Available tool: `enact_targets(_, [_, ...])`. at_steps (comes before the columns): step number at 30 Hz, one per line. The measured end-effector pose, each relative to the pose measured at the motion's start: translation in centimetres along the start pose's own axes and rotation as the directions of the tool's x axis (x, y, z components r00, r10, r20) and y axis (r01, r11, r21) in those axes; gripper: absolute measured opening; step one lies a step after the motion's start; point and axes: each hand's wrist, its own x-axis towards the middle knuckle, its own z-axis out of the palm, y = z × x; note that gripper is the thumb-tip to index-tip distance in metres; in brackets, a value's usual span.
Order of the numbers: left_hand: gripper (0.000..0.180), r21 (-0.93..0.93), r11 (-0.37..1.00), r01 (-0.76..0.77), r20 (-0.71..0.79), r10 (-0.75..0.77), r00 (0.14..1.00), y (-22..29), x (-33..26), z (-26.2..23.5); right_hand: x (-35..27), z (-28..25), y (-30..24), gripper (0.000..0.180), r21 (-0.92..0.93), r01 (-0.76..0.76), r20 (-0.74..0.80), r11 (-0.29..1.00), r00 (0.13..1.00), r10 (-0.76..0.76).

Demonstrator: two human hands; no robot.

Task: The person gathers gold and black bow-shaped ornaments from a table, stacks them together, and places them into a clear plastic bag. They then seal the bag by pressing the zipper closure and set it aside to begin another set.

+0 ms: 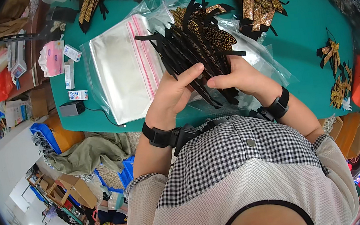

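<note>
Between both hands, over the near part of the green table, is a bundle of black ribbon bows with gold dots [190,50]. Its long black tails point down toward me, and the gold-dotted loops fan out at the far right end. My left hand [169,91] grips the bundle from the left, thumb laid across the strips. From the right, my right hand [244,77] closes round it, its thumb near the left one; its other fingers are mostly hidden behind the ribbons. Under and beside the bundle lie clear plastic bags [118,70], stacked, with pink stripes along one edge.
More black and gold bows [259,6] lie at the far side of the green table [307,18], with smaller ones [341,86] at right. Small white boxes [69,75], a pink tissue pack [54,58] and a grey block [71,108] with a cable stand left. Another person [114,221] is lower left.
</note>
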Motion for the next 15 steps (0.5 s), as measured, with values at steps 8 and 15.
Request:
enact_targets(8, [0.040, -0.144, 0.979, 0.147, 0.182, -0.120, 0.976, -0.2, 0.0, -1.9, -0.5, -0.5, -0.7, 0.043, 0.112, 0.038, -0.032, 0.993, 0.999, -0.034])
enact_targets(15, [0.040, -0.200, 0.978, 0.051, 0.100, -0.031, 0.994, -2.7, 0.3, -2.4, -0.8, 0.7, 1.1, 0.049, -0.002, 0.072, 0.043, 0.997, 0.996, -0.072])
